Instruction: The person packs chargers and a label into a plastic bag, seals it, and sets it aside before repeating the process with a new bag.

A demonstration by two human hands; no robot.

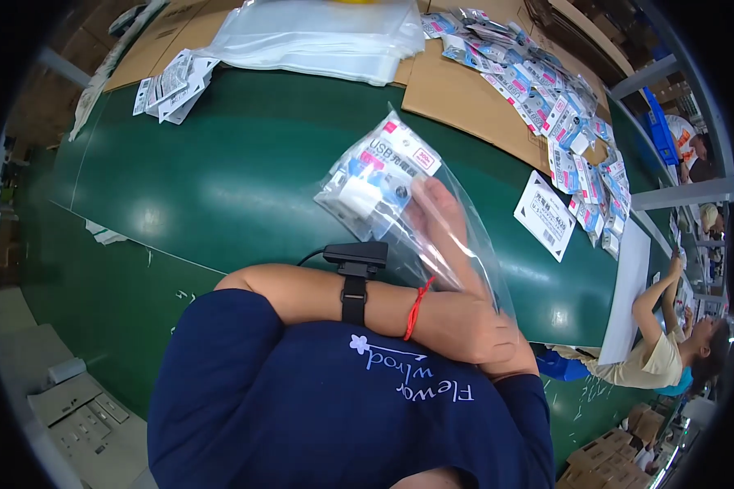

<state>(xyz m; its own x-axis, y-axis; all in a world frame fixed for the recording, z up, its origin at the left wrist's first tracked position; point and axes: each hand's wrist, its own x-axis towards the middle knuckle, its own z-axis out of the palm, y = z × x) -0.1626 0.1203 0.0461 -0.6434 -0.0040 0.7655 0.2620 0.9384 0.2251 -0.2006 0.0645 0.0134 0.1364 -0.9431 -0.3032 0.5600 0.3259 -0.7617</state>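
A clear plastic bag (pixel 481 244) stretches over the green table, with several small white, pink and blue retail packs (pixel 375 183) at its far end. My right hand (pixel 439 204) is inside the bag, its fingers closed around the packs' right edge. My left forearm, with a black strap and a red cord at the wrist, crosses in front of my chest. My left hand (pixel 488 332) is curled at the bag's near mouth, beside my right forearm, pinching the bag's edge. Its fingertips are partly hidden.
Many similar packs (pixel 538 94) lie heaped on cardboard (pixel 457 98) at the far right. A printed white card (pixel 546 215) lies nearer. Clear bags (pixel 310 41) are stacked at the back; white cards (pixel 173 88) lie far left. Another person (pixel 652 350) works at the right.
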